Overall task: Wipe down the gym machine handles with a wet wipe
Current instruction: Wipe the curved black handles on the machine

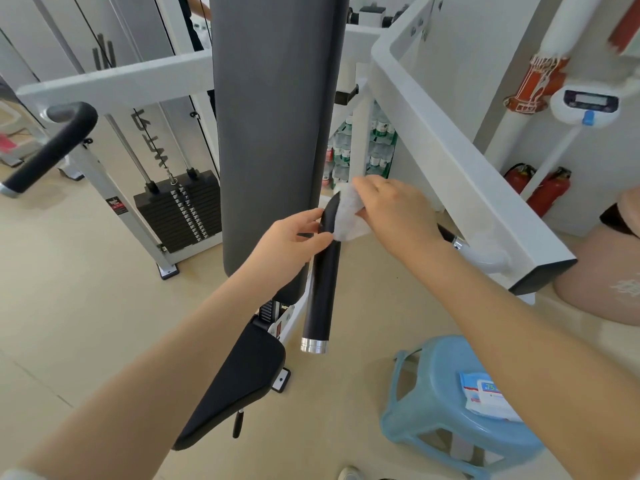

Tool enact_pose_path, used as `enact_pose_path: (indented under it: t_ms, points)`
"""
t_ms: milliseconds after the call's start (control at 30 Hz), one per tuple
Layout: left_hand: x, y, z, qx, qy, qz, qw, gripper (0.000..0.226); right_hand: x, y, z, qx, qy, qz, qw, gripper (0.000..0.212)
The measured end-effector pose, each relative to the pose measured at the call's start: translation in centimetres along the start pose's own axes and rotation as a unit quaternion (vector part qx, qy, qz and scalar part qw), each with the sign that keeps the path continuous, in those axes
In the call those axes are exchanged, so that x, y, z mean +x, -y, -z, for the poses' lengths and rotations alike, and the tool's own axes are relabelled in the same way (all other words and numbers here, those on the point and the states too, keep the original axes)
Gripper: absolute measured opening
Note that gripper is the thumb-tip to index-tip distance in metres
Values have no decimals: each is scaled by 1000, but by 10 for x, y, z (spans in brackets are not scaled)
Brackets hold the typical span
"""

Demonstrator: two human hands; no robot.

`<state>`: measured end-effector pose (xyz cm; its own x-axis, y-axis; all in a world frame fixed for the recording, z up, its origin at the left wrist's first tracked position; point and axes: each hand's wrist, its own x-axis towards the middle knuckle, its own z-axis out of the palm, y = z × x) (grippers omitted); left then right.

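Note:
A black foam handle (322, 289) with a silver end cap hangs down in front of the tall grey back pad (273, 133). My right hand (394, 213) holds a white wet wipe (348, 216) wrapped round the upper part of this handle. My left hand (291, 237) grips the handle just below the wipe, thumb and fingers on either side. A second black handle (52, 147) curves out at the far left. Another short handle end (450, 235) shows behind my right wrist.
The white machine arm (467, 168) runs diagonally at right. A black seat pad (239, 382) lies below. A blue plastic stool (433, 410) at lower right carries a wipes packet (485, 396). The weight stack (180, 209) stands left; fire extinguishers (547, 188) stand at right.

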<state>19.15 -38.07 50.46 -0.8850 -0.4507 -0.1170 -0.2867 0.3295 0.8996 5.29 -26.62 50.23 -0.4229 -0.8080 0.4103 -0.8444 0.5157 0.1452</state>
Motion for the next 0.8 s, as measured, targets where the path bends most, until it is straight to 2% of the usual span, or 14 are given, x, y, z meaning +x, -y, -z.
enact_pose_path:
  t_ms: [67,100,233,300,500,633,700,800]
  points:
    - [3,-5,-2,16,-4,-9,1000,45,9,6,0,30,18,77,996,40]
    - [4,-7,-3,22,-6,-13,1000,45,9,6,1,40,19,77,996,42]
    - [7,-10,-4,10,8,-12,1000,58,-24,-14,-1,47,19,-109,993,44]
    - [9,-9,-3,8,14,-10,1000,60,-34,-14,0,41,14,-153,987,43]
    - [10,-8,-3,-3,16,-9,1000,59,0,3,-2,86,18,-68,994,43]
    - [11,-7,-1,-21,35,-6,999,60,-50,-17,2,58,16,-185,981,42]
    - [12,-6,-1,-34,36,-1,999,60,-72,-21,1,29,7,-206,978,36]
    - [10,-5,-3,-35,38,4,999,60,-52,-18,-1,27,41,-200,979,33]
